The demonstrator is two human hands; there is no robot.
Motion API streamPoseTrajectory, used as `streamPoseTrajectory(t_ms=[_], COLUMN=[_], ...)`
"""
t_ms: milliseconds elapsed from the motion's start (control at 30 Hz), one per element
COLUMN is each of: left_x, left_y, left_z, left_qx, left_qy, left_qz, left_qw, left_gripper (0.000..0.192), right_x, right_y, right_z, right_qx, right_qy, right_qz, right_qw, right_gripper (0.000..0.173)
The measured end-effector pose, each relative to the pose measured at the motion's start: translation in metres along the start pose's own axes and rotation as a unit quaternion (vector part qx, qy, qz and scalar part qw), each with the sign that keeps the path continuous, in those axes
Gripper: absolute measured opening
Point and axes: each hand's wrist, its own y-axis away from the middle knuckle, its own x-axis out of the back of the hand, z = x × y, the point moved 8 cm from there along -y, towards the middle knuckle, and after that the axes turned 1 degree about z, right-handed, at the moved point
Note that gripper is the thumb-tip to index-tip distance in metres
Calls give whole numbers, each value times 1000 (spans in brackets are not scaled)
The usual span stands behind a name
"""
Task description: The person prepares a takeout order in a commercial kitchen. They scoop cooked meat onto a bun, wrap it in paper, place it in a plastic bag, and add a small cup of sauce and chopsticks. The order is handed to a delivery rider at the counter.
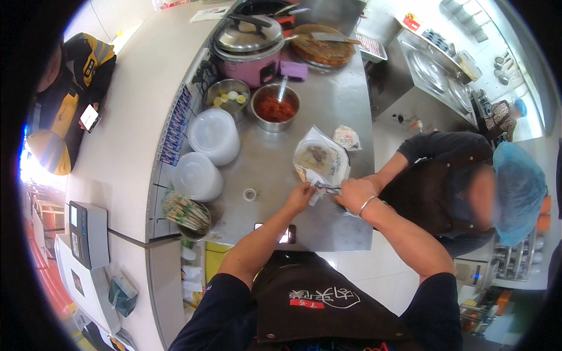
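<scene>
Between my hands is a small printed packet (pixel 327 188), stretched over the near edge of a paper-lined round container (pixel 322 158). Pale food with a brown patch in the middle lies in the container. My left hand (pixel 300 197) pinches the packet's left end between thumb and fingers. The other end is in my right hand (pixel 356 195), which has a bangle at the wrist. A paper-wrapped item (pixel 347 137) sits just beyond the container, to the right. A phone (pixel 287 234) with a lit screen lies at the near table edge, partly behind my left forearm.
A co-worker (pixel 439 184) in a blue hair cover stands close at the right, one arm reaching beside my right hand. Left stand stacked plastic lids (pixel 214 136), a bowl of red sauce (pixel 275 105) and wrapped chopsticks (pixel 186 213). A cleaver (pixel 329 37) rests on the round chopping board (pixel 322 50).
</scene>
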Motion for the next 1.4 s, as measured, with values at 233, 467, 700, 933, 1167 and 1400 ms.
streamPoseTrajectory(t_ms=[233,467,700,933,1167,1400], left_x=[63,76,85,120,141,118], left_y=[82,200,260,285,287,254], left_z=[-2,-52,-88,-111,-135,-98], left_qx=[-97,46,153,147,164,17], left_qy=[-54,-14,34,67,111,-72], left_qz=[208,208,228,285,297,256], left_qw=[972,977,961,945,934,964], left_gripper=[36,30,28,28,29,27], right_x=[8,-156,-157,-167,-229,-279], right_y=[52,-25,-100,-56,22,89], right_z=[-12,-78,-122,-117,-31,29], right_qx=[91,57,94,189,70,-67], right_qy=[-156,-305,-323,-358,-449,-454], right_qz=[251,20,178,241,206,236], right_qw=[951,950,925,882,867,856], right_gripper=[58,57,55,38,23,21])
